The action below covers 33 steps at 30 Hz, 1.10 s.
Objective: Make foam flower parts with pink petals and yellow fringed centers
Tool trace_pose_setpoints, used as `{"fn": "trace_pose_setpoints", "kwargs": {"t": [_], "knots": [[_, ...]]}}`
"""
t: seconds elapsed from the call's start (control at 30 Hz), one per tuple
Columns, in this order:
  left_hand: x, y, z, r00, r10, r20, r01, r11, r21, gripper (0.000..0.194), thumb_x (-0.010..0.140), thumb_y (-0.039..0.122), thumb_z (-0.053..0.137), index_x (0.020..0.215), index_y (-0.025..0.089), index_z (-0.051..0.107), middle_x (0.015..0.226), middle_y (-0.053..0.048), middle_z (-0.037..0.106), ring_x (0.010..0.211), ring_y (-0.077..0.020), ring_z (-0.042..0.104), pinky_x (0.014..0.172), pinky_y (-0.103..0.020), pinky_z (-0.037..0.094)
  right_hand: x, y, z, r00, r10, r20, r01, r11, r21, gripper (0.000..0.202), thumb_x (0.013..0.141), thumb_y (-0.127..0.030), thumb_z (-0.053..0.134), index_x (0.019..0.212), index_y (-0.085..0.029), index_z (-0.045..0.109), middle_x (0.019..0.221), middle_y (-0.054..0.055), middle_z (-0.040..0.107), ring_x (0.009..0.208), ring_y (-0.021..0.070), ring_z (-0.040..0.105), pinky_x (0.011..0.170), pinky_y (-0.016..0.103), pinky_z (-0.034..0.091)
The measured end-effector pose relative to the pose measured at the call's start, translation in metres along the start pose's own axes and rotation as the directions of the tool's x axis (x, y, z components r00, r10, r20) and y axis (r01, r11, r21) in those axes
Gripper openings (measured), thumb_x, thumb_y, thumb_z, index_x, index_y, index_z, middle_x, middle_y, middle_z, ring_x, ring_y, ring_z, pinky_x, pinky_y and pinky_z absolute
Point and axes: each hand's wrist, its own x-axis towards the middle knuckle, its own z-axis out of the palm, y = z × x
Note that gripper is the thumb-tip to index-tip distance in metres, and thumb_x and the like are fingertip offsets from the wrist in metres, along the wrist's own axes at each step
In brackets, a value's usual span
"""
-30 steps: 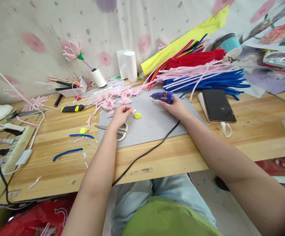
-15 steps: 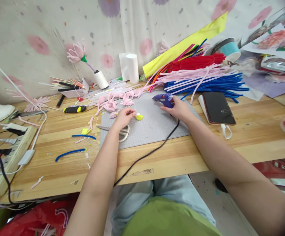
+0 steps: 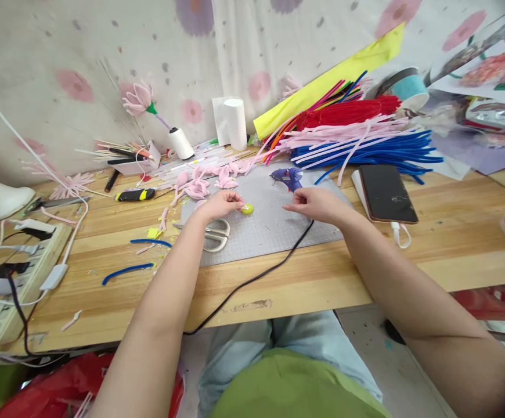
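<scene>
My left hand [image 3: 221, 205] is closed in a pinch at the edge of a small round yellow-green piece [image 3: 247, 209] with some white on it. My right hand [image 3: 316, 204] is off the purple hot glue gun [image 3: 288, 179], just in front of it, fingers partly stretched and nothing visible in them. The glue gun rests on the grey cutting mat [image 3: 261, 241], its black cord running toward me. Scissors [image 3: 217, 235] lie partly under my left wrist. Pink fuzzy petals [image 3: 197, 187] are gathered beyond my left hand.
Bundles of pink and blue pipe cleaners [image 3: 365, 151] lie at the back right, beside a phone [image 3: 386, 193]. A utility knife [image 3: 134, 195] and blue pipe cleaner pieces [image 3: 126, 271] are on the left. A power strip [image 3: 30, 290] sits at the left edge. A pink flower [image 3: 138, 100] stands at the back.
My right hand has let go of the glue gun and drawn back slightly toward me. My left hand has come closer to the yellow-green piece.
</scene>
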Motion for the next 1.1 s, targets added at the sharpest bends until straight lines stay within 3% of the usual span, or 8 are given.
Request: {"fn": "trace_pose_setpoints", "kwargs": {"t": [0.13,0.27,0.47,0.73,0.83,1.1], "knots": [[0.006,-0.003,0.002,0.999,0.041,0.013,-0.041,0.996,0.082,0.013,0.068,0.025,0.064,0.074,0.014,0.061,0.068,0.002,0.061,0.062,-0.0092,0.052,0.064,-0.024,0.038,0.001,-0.010,0.010,0.997,0.002,-0.077,-0.004,0.999,-0.032,0.034,0.078,-0.043,0.057,0.058,-0.020,0.042,0.057,-0.001,0.052,0.054,0.0116,0.042,0.052,0.026,0.026],[0.011,-0.007,0.003,0.994,0.075,0.075,-0.083,0.990,0.110,0.014,0.068,0.027,0.064,0.074,0.014,0.061,0.068,0.001,0.062,0.064,-0.0098,0.053,0.066,-0.025,0.041,0.000,-0.015,0.015,0.995,0.014,-0.097,-0.020,0.998,-0.060,0.033,0.078,-0.043,0.058,0.058,-0.020,0.044,0.058,-0.001,0.054,0.054,0.0122,0.042,0.051,0.026,0.025],[0.015,-0.011,-0.002,0.991,0.111,0.074,-0.122,0.980,0.160,0.013,0.069,0.026,0.061,0.074,0.014,0.061,0.071,0.001,0.062,0.068,-0.0103,0.054,0.067,-0.024,0.041,0.001,-0.015,0.021,0.992,-0.009,-0.125,-0.001,0.997,-0.077,0.031,0.079,-0.041,0.057,0.059,-0.020,0.045,0.059,0.000,0.055,0.055,0.0126,0.042,0.052,0.027,0.025],[0.015,-0.016,-0.002,0.990,0.142,0.000,-0.137,0.956,0.258,0.013,0.071,0.026,0.057,0.076,0.015,0.062,0.072,0.001,0.062,0.067,-0.0110,0.052,0.065,-0.025,0.040,0.006,-0.029,0.039,0.936,-0.293,-0.192,0.291,0.956,-0.041,0.013,0.081,-0.031,0.055,0.076,-0.020,0.053,0.076,0.002,0.062,0.066,0.0136,0.052,0.060,0.026,0.031],[0.014,-0.020,-0.001,0.989,0.147,-0.016,-0.137,0.951,0.276,0.015,0.072,0.029,0.058,0.078,0.015,0.062,0.073,0.000,0.062,0.067,-0.0114,0.052,0.066,-0.025,0.040,0.010,-0.035,0.043,0.922,-0.336,-0.191,0.337,0.941,-0.033,0.008,0.082,-0.026,0.054,0.085,-0.020,0.056,0.080,0.002,0.063,0.070,0.0144,0.054,0.061,0.026,0.032],[0.008,-0.022,0.005,0.983,0.171,-0.069,-0.136,0.925,0.354,0.017,0.075,0.030,0.056,0.081,0.016,0.063,0.074,-0.001,0.063,0.067,-0.0126,0.054,0.062,-0.026,0.039,0.036,-0.044,0.064,0.945,-0.221,-0.240,0.258,0.957,0.136,0.009,0.077,-0.019,0.053,0.085,-0.019,0.057,0.078,0.002,0.064,0.067,0.0147,0.054,0.059,0.026,0.034]]}}
